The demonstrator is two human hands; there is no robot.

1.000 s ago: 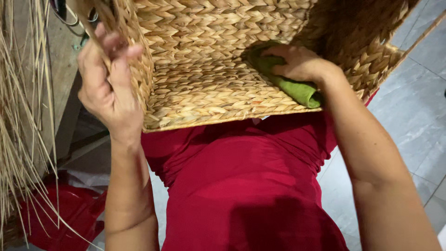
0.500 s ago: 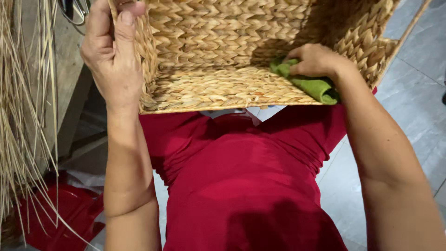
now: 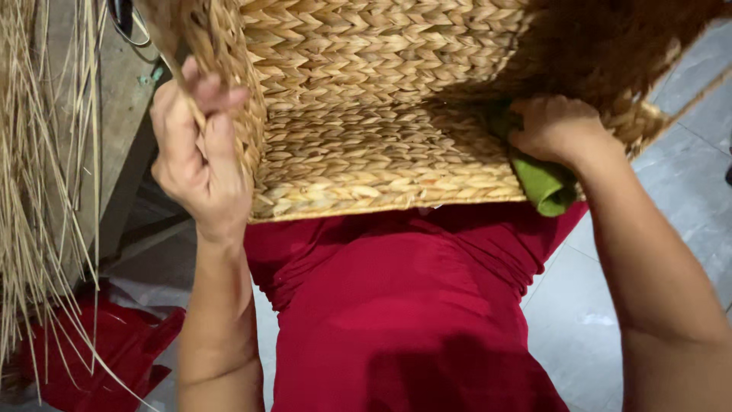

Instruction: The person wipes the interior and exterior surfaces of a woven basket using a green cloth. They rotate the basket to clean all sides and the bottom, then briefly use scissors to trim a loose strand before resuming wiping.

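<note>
The woven basket [image 3: 381, 114] fills the upper frame, tipped with its opening toward you, likely so its inside is within reach. Dry straw [image 3: 38, 191] hangs down the left edge. Your left hand [image 3: 194, 160], upper left, pinches the basket's wall between fingers and thumb, steadying it. Your right hand [image 3: 557, 126], upper right, presses closed fingers on a green cloth [image 3: 545, 183] against the inner corner.

Left hand [image 3: 194, 156] up around 10 o'clock, fingers curled shut tight, forearm dropping straight down. Right hand [image 3: 557, 130] at 2 o'clock, knuckles bent, pressing, elbow out.
</note>
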